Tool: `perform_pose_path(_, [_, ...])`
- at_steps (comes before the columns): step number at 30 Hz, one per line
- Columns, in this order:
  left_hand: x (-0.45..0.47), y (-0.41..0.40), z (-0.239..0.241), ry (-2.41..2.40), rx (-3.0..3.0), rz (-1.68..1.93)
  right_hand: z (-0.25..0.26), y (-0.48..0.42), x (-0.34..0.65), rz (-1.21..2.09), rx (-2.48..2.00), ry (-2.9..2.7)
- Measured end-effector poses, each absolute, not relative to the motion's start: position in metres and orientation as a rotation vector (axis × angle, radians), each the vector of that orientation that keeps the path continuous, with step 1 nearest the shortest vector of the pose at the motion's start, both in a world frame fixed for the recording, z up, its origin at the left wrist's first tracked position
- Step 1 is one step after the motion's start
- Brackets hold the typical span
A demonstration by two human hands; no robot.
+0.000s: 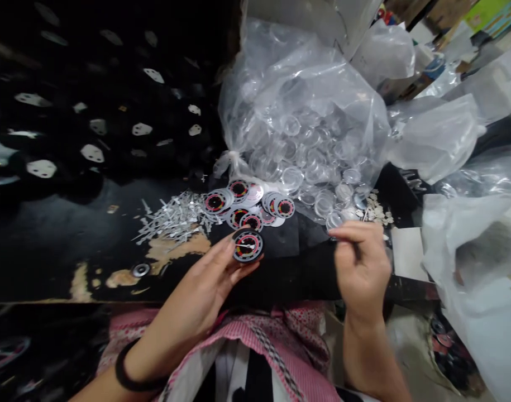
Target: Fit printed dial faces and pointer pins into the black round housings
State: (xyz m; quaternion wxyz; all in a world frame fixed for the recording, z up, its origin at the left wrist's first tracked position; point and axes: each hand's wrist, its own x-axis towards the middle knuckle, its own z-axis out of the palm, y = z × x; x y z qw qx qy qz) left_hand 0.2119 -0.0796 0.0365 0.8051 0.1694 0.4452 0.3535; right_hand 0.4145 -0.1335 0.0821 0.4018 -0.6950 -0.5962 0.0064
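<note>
My left hand [213, 273] is closed around a small round dial gauge [247, 245] with a black rim, a printed face and a white pointer. At the right, my right hand [362, 262] has its fingers curled, with the fingertips beside a clear round cover [334, 220]; whether they grip it or something else is hidden. Just beyond the gauge lies a loose pile of printed dial discs [252, 222]. Many white pointers [177, 218] are heaped to their left. Clear round covers [311, 173] spill from a large transparent plastic bag [297, 72].
A small round metal-and-black part [141, 270] lies near the edge of the worn black table [113, 223]. Small whitish pieces [378, 209] and a pale card [408, 254] sit at the right. Black parts with white plates [91, 153] fill the back left. Plastic bags [485, 279] crowd the right side.
</note>
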Motion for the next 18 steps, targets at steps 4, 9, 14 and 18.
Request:
perform_pose_path(4, [0.212, -0.081, 0.036, 0.949, 0.422, 0.778, 0.082, -0.109, 0.361, 0.448, -1.742, -1.954])
perform_pose_path(9, [0.203, -0.079, 0.028, 0.999, 0.473, 0.732, 0.066, -0.093, 0.346, 0.324, -1.778, -2.157])
perform_pose_path(14, [0.204, -0.078, 0.026, 1.029, 0.326, 0.724, 0.065, -0.088, 0.343, 0.273, -1.782, -2.175])
perform_pose_path(18, [0.204, -0.078, 0.022, 1.024, 0.314, 0.761, 0.073, -0.085, 0.339, 0.517, -1.923, -1.969])
